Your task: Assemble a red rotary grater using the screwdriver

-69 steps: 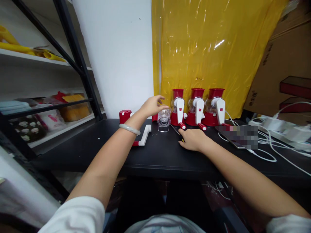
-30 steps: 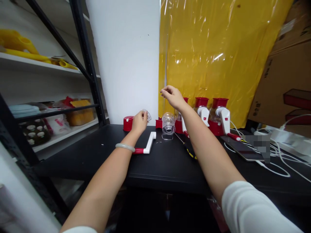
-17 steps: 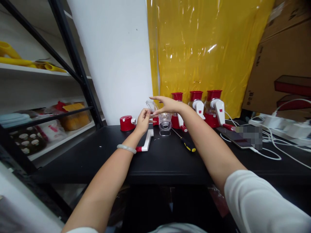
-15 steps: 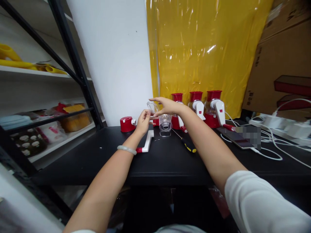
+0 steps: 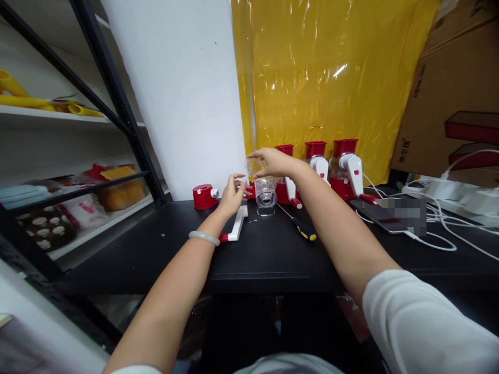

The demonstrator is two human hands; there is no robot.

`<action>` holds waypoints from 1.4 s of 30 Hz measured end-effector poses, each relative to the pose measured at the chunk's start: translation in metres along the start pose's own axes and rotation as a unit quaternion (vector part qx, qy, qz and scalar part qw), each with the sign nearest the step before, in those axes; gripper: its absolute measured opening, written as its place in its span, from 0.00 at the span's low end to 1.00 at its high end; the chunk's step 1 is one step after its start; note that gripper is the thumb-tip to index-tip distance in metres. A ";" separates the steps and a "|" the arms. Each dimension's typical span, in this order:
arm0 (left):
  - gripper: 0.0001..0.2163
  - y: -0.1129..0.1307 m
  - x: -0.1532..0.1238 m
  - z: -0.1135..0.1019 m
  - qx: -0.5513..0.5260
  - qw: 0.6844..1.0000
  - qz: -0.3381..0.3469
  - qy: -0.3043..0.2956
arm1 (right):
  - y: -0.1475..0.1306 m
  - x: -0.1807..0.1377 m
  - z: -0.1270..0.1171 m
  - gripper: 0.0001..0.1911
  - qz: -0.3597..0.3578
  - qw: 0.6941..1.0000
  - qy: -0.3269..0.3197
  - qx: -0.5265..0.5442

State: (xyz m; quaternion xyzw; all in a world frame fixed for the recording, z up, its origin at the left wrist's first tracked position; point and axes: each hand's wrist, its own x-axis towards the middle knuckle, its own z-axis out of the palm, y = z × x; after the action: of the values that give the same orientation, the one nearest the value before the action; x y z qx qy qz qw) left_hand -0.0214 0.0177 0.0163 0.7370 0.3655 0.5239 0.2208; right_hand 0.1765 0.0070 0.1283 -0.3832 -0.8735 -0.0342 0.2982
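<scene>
Above the table's back part, my right hand (image 5: pixel 275 162) grips a clear plastic piece (image 5: pixel 254 167) between thumb and fingers. My left hand (image 5: pixel 233 195) is just below and left of it, its fingers closed by the clear piece's lower edge. What those fingers pinch is too small to make out. A clear plastic housing (image 5: pixel 266 197) stands on the black table (image 5: pixel 268 254) under my right hand. Near my left wrist lies a white crank handle (image 5: pixel 237 226) with a red grip. Left of my left hand sits a red base (image 5: pixel 205 197).
Several red-and-white rotary graters (image 5: pixel 345 169) stand along the back. A black-and-yellow screwdriver (image 5: pixel 303 227) lies right of the clear housing. At right are a tablet-like device (image 5: pixel 384 215), white cables and a power strip (image 5: pixel 463 200). A shelf rack (image 5: pixel 117 67) stands at left.
My right hand has lifted slightly and moved right with the clear piece. My left hand has shifted a little right, and the two hands are slightly farther apart.
</scene>
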 end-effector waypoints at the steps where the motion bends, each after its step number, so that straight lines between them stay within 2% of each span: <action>1: 0.19 -0.002 -0.001 0.000 0.042 0.999 0.010 -0.015 | 0.002 -0.002 -0.003 0.40 0.013 1.000 -0.004 0.000; 4: 0.23 -0.006 -0.005 -0.001 0.116 0.991 0.028 -0.066 | 0.009 -0.006 -0.009 0.44 0.057 0.998 -0.029 0.005; 7: 0.30 -0.007 -0.006 0.000 0.122 0.987 0.025 -0.102 | 0.015 -0.008 -0.009 0.45 0.088 0.994 -0.061 -0.005; 14: 0.36 -0.006 -0.007 0.000 0.110 0.985 0.025 -0.132 | 0.024 -0.005 -0.001 0.39 0.088 0.993 -0.076 -0.021; 19: 0.37 -0.004 -0.008 0.000 0.110 0.984 0.020 -0.135 | 0.025 -0.006 0.002 0.40 0.084 0.994 -0.063 -0.011; 30: 0.39 -0.004 -0.008 0.000 0.112 0.984 0.027 -0.136 | 0.033 -0.004 0.008 0.39 0.101 0.991 -0.085 0.003; 42: 0.40 -0.005 -0.008 -0.001 0.118 0.982 0.032 -0.146 | 0.035 -0.006 0.009 0.41 0.106 0.985 -0.133 0.035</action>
State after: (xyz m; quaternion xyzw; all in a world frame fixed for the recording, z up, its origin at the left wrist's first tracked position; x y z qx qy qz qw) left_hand -0.0252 0.0143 0.0079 0.8375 0.3652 0.3709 0.1664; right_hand 0.1994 0.0304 0.1123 -0.4643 -0.8604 0.0799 0.1945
